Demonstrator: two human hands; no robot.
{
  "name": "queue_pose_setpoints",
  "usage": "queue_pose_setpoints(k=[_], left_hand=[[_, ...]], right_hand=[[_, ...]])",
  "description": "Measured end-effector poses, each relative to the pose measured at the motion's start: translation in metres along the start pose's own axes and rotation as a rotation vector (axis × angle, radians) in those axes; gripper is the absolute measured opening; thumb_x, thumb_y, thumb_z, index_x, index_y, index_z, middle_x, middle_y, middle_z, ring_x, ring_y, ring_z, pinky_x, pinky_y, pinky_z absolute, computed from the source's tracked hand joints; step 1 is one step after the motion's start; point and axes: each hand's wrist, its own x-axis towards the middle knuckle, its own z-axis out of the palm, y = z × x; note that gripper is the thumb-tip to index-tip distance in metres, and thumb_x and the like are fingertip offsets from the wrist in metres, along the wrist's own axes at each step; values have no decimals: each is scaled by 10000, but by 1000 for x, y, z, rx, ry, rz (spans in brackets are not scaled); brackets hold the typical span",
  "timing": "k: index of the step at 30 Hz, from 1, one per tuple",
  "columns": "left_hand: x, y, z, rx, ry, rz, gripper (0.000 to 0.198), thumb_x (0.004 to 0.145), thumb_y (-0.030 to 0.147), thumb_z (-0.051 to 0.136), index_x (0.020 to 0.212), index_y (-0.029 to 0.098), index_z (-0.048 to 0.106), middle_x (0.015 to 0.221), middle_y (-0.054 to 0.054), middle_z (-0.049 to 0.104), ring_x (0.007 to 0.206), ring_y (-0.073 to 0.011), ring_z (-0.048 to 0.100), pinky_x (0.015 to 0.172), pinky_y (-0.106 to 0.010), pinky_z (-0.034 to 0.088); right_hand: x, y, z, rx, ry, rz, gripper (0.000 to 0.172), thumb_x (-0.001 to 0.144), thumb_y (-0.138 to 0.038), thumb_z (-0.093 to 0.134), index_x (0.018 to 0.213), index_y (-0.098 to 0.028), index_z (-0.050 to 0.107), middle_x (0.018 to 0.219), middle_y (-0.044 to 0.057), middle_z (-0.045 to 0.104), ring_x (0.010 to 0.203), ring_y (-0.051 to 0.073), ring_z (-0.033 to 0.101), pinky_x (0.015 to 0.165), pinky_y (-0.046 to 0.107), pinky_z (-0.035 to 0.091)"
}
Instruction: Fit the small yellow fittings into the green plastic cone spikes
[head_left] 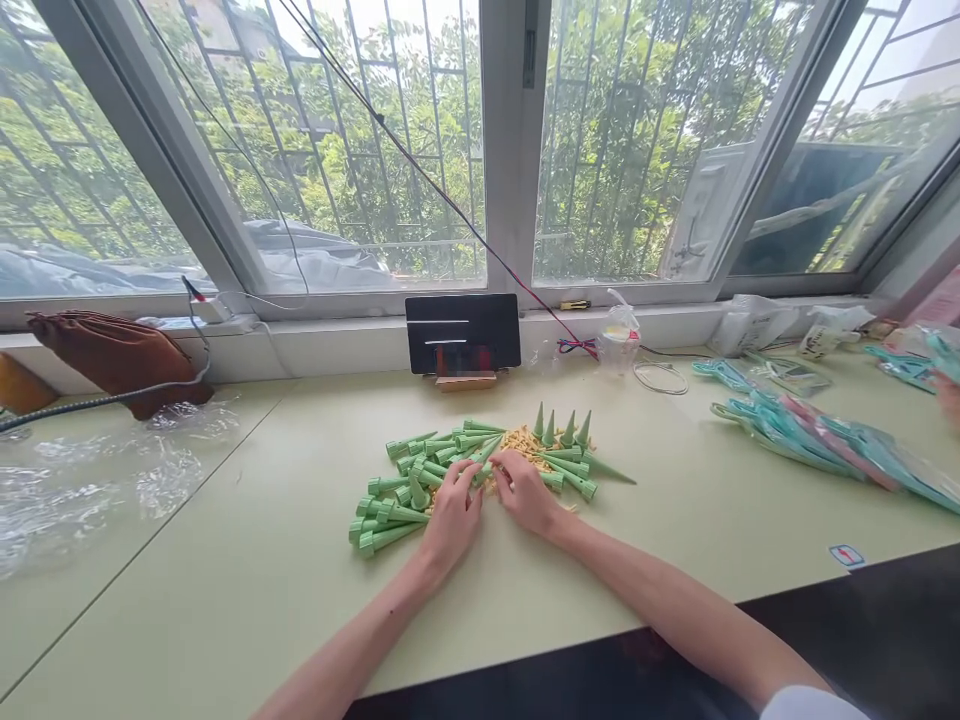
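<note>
My left hand (454, 512) is closed around a green plastic cone spike (489, 449), whose pointed end slants up and away. Close beside it, the fingertips of my right hand (527, 497) are pinched together at the spike's near end; whatever is between them is too small to make out. Many similar green spikes with ribbed caps (390, 510) lie heaped to the left of my hands. Behind my fingers spreads a pile of small yellow pieces (523, 440). Several green cones (568, 430) stand point up at its right, with more spikes (577, 484) lying in front of them.
A dark tablet (463, 335) leans on a stand by the window. Crumpled clear plastic (97, 480) and a brown pouch (112, 355) are at left. Teal and pink plastic items (832, 435) lie at right. A plastic cup (619, 345) stands near the sill. The table's front edge is close below.
</note>
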Motion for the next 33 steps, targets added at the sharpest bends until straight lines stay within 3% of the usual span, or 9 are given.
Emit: queue_pose_setpoints(k=[8, 19, 28, 33], left_hand=[[4, -3, 1, -4, -13, 32, 273, 872, 109, 505, 1100, 204, 621, 1110, -68, 630, 752, -170, 637, 754, -332, 549], [5, -5, 2, -27, -10, 7, 237, 885, 155, 517, 1105, 197, 595, 1068, -56, 624, 602, -124, 566, 685, -310, 524], [4, 9, -3, -152, 175, -18, 199, 963, 291, 483, 1140, 212, 530, 1062, -60, 542, 581, -93, 541, 593, -270, 508], [2, 13, -4, -217, 160, -14, 214, 996, 321, 416, 1149, 212, 518, 1076, -75, 522, 634, -105, 578, 564, -254, 510]], right_hand=[[0, 2, 0, -7, -7, -12, 194, 937, -108, 459, 1048, -179, 602, 973, 90, 640, 889, 211, 613, 801, 355, 525], [3, -4, -3, -4, -15, -21, 181, 950, -119, 453, 1036, -182, 598, 960, 86, 638, 880, 209, 614, 792, 351, 525], [3, -3, -6, 18, 111, 32, 166, 965, -173, 448, 1064, -200, 579, 956, 80, 608, 779, 188, 611, 670, 311, 523], [6, -4, -12, -13, 218, 9, 177, 981, -171, 408, 1061, -210, 561, 958, 82, 608, 836, 204, 607, 700, 326, 510]])
